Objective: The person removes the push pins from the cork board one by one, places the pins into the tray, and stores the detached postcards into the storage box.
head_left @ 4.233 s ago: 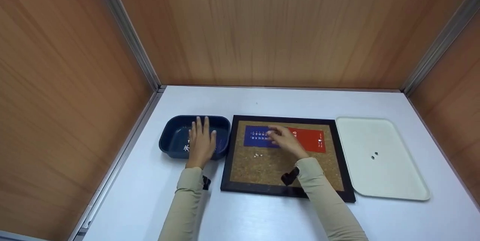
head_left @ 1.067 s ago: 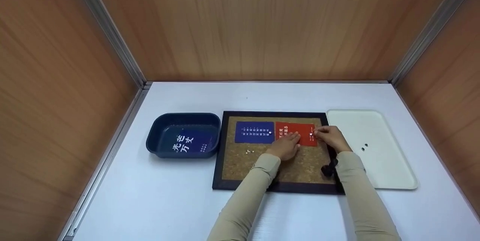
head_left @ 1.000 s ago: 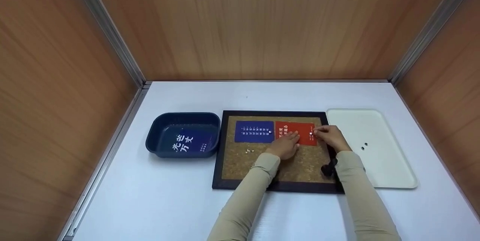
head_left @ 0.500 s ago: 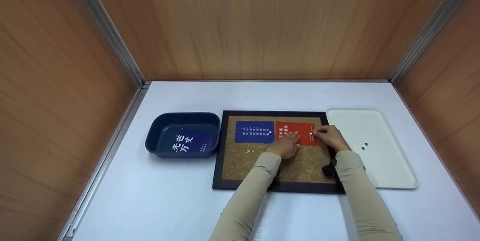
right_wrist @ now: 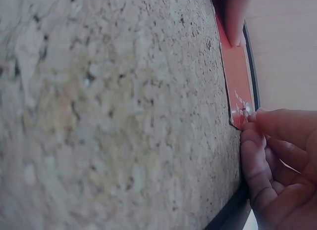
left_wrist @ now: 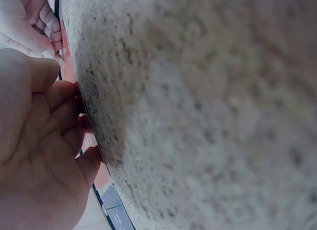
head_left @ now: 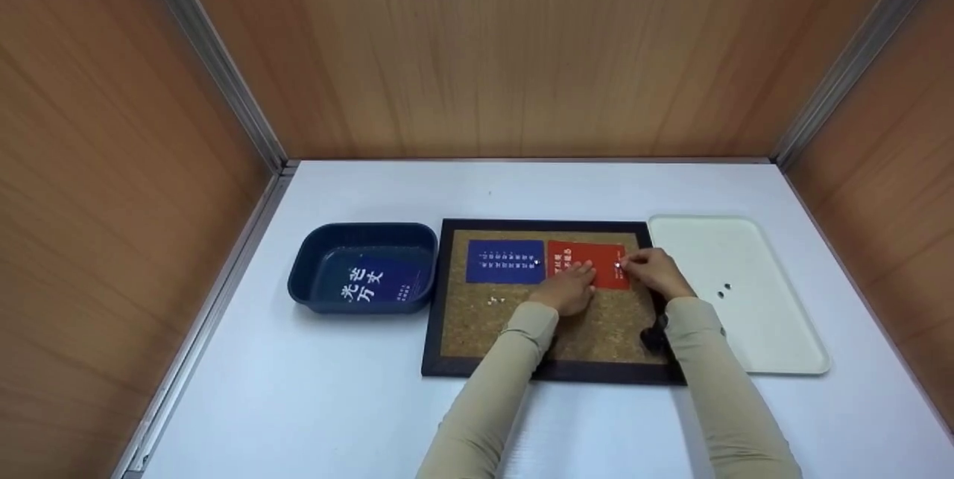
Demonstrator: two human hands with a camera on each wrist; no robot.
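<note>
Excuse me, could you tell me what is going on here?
A person's left hand presses a red card against a corkboard, while the right hand pinches a small pin at the card's right end; whether it is going in or coming out is unclear. A blue card lies next to the red one. Another card sits in the bin at left, and a tray lies at right.
</note>
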